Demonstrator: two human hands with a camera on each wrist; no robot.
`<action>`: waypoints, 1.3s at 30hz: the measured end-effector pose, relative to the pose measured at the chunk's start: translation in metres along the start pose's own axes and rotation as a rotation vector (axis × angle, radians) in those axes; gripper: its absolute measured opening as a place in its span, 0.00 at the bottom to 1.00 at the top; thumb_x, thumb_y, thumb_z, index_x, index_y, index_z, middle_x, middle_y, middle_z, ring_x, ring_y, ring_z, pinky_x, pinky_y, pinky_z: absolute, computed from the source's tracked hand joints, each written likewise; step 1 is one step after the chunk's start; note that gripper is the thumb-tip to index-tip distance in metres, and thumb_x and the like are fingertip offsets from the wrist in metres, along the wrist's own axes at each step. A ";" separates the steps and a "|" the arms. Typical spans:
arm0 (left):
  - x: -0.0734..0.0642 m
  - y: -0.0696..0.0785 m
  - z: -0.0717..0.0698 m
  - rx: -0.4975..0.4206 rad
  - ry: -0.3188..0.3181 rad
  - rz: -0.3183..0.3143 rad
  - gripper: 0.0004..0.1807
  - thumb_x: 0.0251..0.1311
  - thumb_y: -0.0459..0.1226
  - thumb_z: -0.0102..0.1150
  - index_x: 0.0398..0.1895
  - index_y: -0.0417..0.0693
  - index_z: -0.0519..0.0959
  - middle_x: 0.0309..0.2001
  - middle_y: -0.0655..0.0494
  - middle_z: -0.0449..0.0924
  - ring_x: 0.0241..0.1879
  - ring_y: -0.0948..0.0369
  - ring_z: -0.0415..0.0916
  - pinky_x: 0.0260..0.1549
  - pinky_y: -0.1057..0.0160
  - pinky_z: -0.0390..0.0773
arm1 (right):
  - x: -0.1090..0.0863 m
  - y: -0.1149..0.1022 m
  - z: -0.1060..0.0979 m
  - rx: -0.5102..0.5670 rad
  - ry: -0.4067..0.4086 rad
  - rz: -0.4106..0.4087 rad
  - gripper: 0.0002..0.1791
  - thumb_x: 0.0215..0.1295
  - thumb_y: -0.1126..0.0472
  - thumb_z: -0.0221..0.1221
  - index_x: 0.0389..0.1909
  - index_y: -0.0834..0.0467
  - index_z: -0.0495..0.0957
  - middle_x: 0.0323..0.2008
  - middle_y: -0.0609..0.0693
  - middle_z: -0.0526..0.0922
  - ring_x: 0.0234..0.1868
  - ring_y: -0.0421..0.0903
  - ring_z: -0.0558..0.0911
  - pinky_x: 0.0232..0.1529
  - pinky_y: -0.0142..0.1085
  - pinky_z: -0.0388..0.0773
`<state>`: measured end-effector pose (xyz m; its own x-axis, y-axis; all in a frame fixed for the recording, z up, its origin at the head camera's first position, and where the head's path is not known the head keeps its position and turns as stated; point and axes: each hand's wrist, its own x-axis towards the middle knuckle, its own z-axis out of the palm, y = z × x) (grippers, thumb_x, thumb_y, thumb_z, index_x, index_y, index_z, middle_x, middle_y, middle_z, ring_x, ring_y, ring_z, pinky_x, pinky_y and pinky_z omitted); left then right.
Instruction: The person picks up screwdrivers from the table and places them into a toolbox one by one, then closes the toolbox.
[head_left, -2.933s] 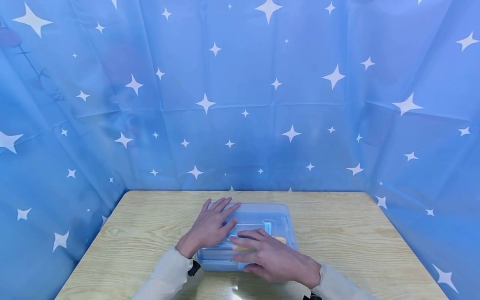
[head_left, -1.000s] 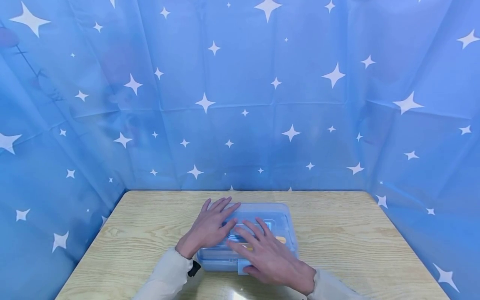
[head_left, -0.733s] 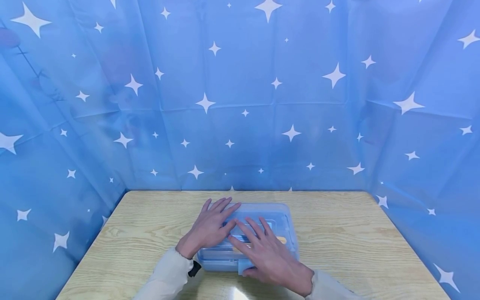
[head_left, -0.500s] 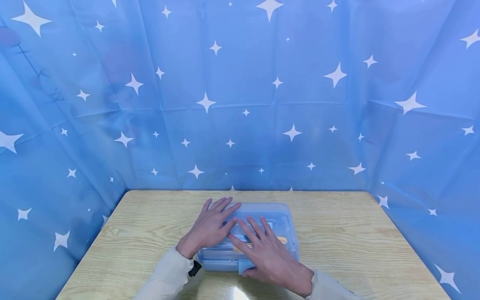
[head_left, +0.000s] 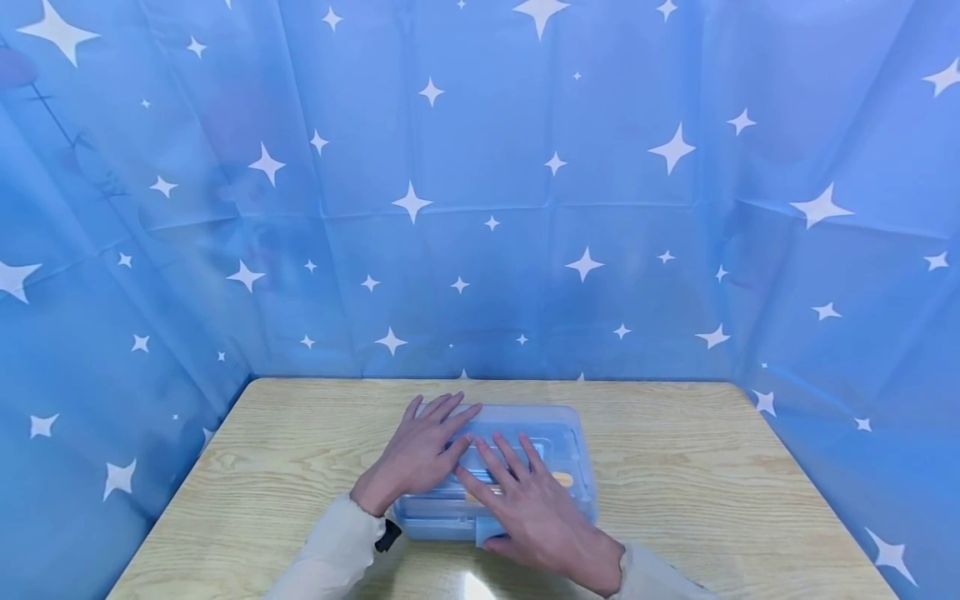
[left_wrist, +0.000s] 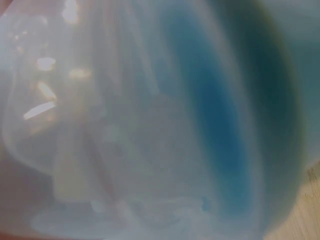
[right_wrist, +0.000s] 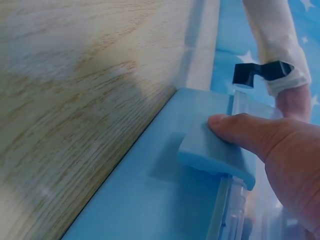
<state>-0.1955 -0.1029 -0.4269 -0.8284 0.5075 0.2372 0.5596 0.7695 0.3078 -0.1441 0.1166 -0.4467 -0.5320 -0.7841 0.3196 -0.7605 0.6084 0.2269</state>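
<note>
A blue plastic storage box with a clear lid stands closed on the table. Through the lid show orange and blue things, mostly covered by the hands. My left hand lies on the left side of the lid with its fingers stretched out. Over the lid's front right, my right hand has its fingers spread and straight. Its thumb presses on the light blue latch at the front, seen close in the right wrist view. The left wrist view is a blur of clear and blue plastic.
The wood-grain table extends on both sides of the box. A blue curtain with white stars hangs behind it and along both sides. A black band is on the left wrist.
My right hand has turned and spread its fingers over the lid, and its thumb has come onto the front latch, which now shows. The left hand has stayed in place.
</note>
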 end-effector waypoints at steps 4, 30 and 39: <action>0.000 0.000 0.000 0.004 -0.006 -0.008 0.26 0.76 0.49 0.40 0.74 0.58 0.65 0.74 0.47 0.60 0.75 0.47 0.55 0.71 0.33 0.46 | 0.000 -0.001 -0.001 -0.023 0.012 -0.002 0.61 0.44 0.28 0.69 0.77 0.49 0.56 0.75 0.61 0.59 0.72 0.64 0.63 0.65 0.63 0.65; 0.000 0.000 0.001 0.005 -0.001 -0.009 0.26 0.75 0.49 0.42 0.74 0.58 0.65 0.75 0.48 0.60 0.75 0.47 0.55 0.71 0.33 0.47 | 0.000 -0.004 0.000 -0.074 0.051 -0.005 0.59 0.44 0.29 0.70 0.76 0.48 0.58 0.73 0.61 0.63 0.71 0.63 0.66 0.63 0.62 0.69; 0.000 0.000 0.001 -0.011 0.002 -0.008 0.26 0.75 0.49 0.42 0.74 0.58 0.65 0.74 0.47 0.61 0.75 0.47 0.55 0.71 0.33 0.46 | 0.001 -0.004 0.002 -0.132 0.036 -0.003 0.60 0.44 0.27 0.68 0.76 0.49 0.57 0.73 0.61 0.63 0.71 0.62 0.66 0.64 0.61 0.69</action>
<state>-0.1950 -0.1026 -0.4273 -0.8328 0.5003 0.2370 0.5531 0.7694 0.3195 -0.1418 0.1132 -0.4492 -0.5142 -0.7826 0.3508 -0.7052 0.6186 0.3464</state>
